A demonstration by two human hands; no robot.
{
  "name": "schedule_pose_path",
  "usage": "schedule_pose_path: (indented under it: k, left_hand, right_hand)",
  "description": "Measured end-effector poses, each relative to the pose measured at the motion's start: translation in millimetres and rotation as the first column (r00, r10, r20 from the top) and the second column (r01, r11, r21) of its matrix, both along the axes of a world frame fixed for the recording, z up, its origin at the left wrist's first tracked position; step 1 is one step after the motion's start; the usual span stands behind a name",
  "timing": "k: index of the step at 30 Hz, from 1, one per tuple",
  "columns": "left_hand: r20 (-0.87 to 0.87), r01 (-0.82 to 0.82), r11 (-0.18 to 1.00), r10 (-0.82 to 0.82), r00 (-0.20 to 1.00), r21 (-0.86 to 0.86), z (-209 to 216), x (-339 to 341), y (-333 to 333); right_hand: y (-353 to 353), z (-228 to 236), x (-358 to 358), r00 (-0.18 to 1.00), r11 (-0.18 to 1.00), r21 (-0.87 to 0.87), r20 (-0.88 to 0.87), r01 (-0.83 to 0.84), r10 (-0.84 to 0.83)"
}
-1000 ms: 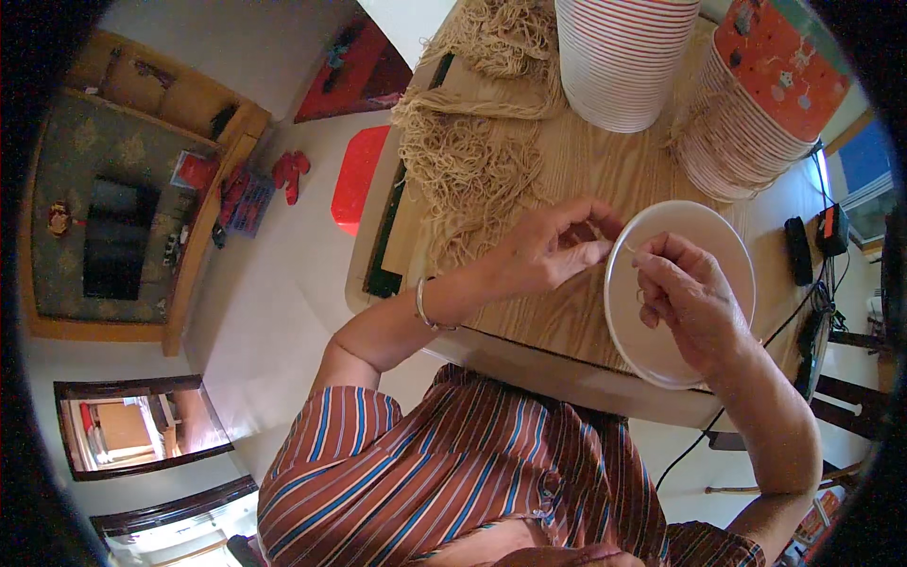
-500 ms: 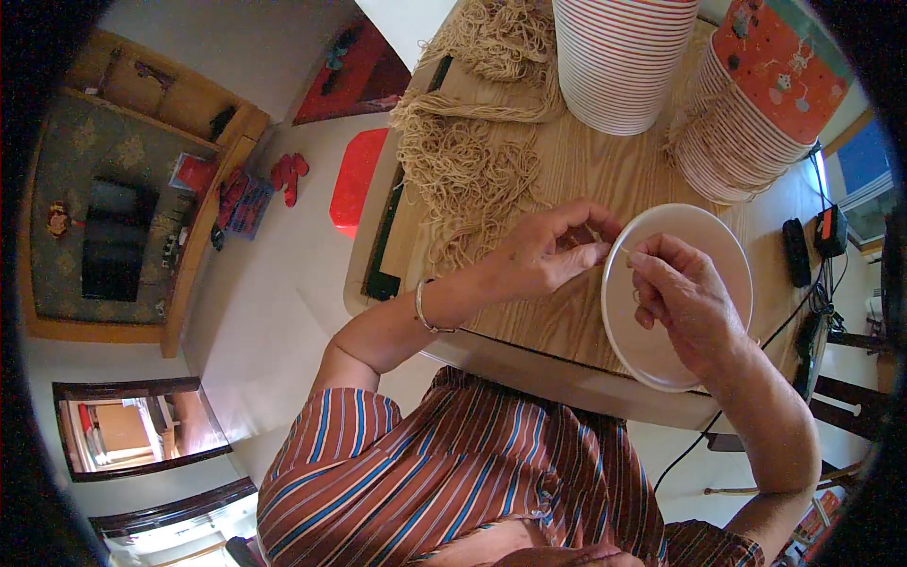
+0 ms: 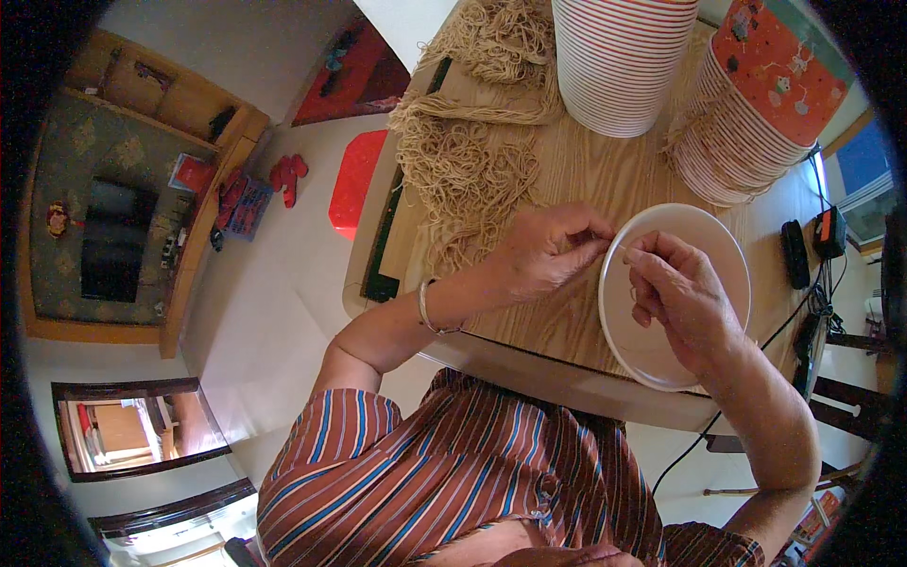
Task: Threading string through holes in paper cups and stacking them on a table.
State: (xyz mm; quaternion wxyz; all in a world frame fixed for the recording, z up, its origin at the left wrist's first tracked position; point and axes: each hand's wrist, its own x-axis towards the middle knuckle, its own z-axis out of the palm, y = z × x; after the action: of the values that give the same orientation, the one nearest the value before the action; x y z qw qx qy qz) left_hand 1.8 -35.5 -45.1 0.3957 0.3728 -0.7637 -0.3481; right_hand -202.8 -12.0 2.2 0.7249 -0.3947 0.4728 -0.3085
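Observation:
A white paper bucket (image 3: pixel 723 260) lies tilted at the table's near right, its open mouth toward me. My left hand (image 3: pixel 557 253), a bangle on its wrist, is closed in a pinch at the outside of the bucket's left rim. Whatever is between those fingertips is too small to make out. Inside the mouth, my right hand (image 3: pixel 688 300) pinches a thin, pale end of string close to the same rim. Heaps of tan string (image 3: pixel 472 165) spread over the table's left side, beyond my left hand.
A tall stack of white buckets (image 3: pixel 624 66) stands at the back. Right of it leans another stack (image 3: pixel 727 142) with red printed sides and strings hanging on it. Black cables and an adapter (image 3: pixel 829 231) lie at the right edge. A red stool (image 3: pixel 359 184) stands left of the table (image 3: pixel 557 326).
My left fingers have drawn together into a tighter pinch at the rim. The bucket has shifted very slightly left; my right hand keeps its pinch nearly in place.

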Motion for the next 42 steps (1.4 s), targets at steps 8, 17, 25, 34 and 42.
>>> schedule_pose_path:
  k: [8,17,25,34,42]
  left_hand:
    - [0.145,-0.041,0.999,0.04,0.989,-0.001,7,-2,3]
    - [-0.111,-0.139,0.923,0.19,0.975,0.36,2,-2,5]
    - [-0.047,0.148,0.941,-0.17,0.984,-0.306,33,1,-5]
    - [0.152,0.405,0.895,-0.381,0.912,-0.19,44,0,-25]
    - [0.229,0.555,0.829,-0.528,0.817,-0.069,52,-4,-39]
  right_hand:
    - [-1,-4,0,0.999,1.0,0.01,0.036,0.013,-0.013]
    - [3,-1,1,0.998,0.998,-0.033,-0.015,-0.058,0.057]
    - [9,4,11,0.994,0.996,-0.061,-0.09,-0.06,0.054]
    - [34,0,14,0.757,0.475,-0.766,-0.595,-0.433,-0.27]
    - [45,13,23,0.302,0.317,-0.472,-0.836,-0.823,-0.459]
